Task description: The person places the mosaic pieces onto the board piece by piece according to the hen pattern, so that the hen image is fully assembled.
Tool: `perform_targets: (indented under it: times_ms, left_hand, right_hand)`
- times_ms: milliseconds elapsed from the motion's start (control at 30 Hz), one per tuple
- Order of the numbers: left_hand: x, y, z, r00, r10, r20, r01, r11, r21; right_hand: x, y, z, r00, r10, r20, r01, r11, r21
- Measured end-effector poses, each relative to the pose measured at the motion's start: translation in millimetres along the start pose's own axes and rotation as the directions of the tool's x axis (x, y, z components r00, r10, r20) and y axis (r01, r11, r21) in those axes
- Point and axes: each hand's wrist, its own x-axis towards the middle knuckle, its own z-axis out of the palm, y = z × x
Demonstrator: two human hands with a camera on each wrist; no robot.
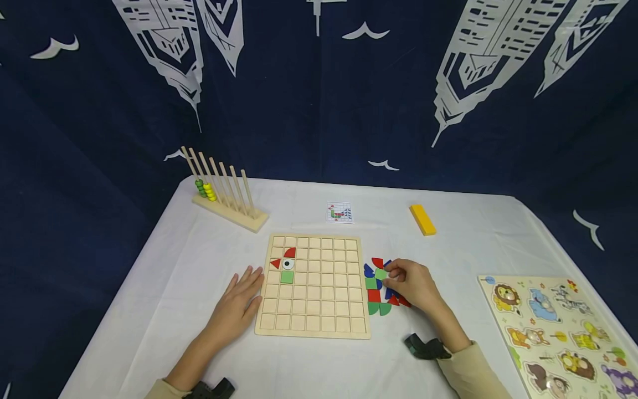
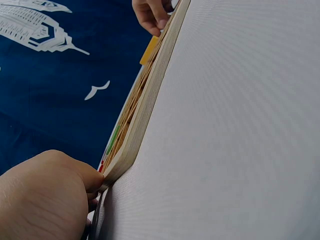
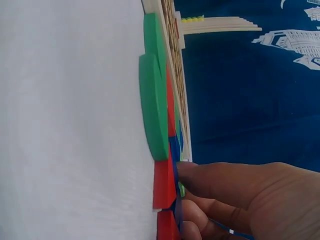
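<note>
A wooden grid board (image 1: 313,285) lies in the middle of the white table. Its upper left cells hold a red triangle (image 1: 275,263), a red quarter-circle (image 1: 290,252), an eye piece (image 1: 288,264) and a green square (image 1: 286,276). My left hand (image 1: 251,280) rests flat on the cloth, fingers straight against the board's left edge (image 2: 145,105). Loose red, blue and green pieces (image 1: 375,296) are heaped just right of the board. My right hand (image 1: 391,271) sits on that heap, thumb and fingers pinching a light green square piece (image 1: 381,274). The right wrist view shows green half-discs (image 3: 152,115) edge-on.
A wooden rod stand (image 1: 224,191) with green and yellow beads is at the back left. A small pattern card (image 1: 340,212) and a yellow block (image 1: 422,219) lie behind the board. An animal peg puzzle (image 1: 558,332) lies at the front right. Dark blue curtain surrounds the table.
</note>
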Motion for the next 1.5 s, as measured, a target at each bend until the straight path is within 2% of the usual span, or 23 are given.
perform_targets:
  times_ms: [300,433,633,767,900,1033,1267,1500]
  left_hand:
    - [0.4,-1.5,0.0,1.0,0.002,0.001,-0.002,1.0,0.003]
    - [1.0,-0.8,-0.1,1.0,0.001,0.003,-0.001,1.0,0.0]
    - [1.4,-1.1,-0.3,1.0,0.0,0.005,0.0,1.0,-0.004]
    - [0.6,-1.0,-0.4,1.0,-0.005,0.009,0.005,1.0,-0.012]
    - [-0.2,-0.5,-0.3,1.0,-0.011,0.012,0.011,1.0,-0.015]
    - [0.0,-0.3,0.1,1.0,-0.007,0.01,0.007,1.0,-0.011]
    - [0.2,-0.1,0.0,1.0,0.002,0.01,-0.002,1.0,0.01]
    - [-0.1,0.1,-0.8,1.0,-0.004,0.014,0.004,1.0,0.004]
  right_hand:
    - [1,0,0,1.0,-0.014,0.0,0.014,1.0,-0.011]
    - [0,-4,-4,0.999,-0.024,-0.029,0.023,0.999,-0.023]
    - [-4,-31,-4,0.991,-0.119,-0.057,0.121,0.992,0.025]
    - [-5,-61,11,0.97,-0.239,-0.032,0.241,0.968,0.069]
    - [-4,-92,35,0.932,-0.362,0.013,0.36,0.928,0.094]
    - [-7,-119,56,0.898,-0.435,0.058,0.426,0.896,0.13]
    - [-7,-145,81,0.868,-0.489,0.088,0.475,0.869,0.139]
    - [-5,-149,90,0.871,-0.484,0.085,0.476,0.874,0.095]
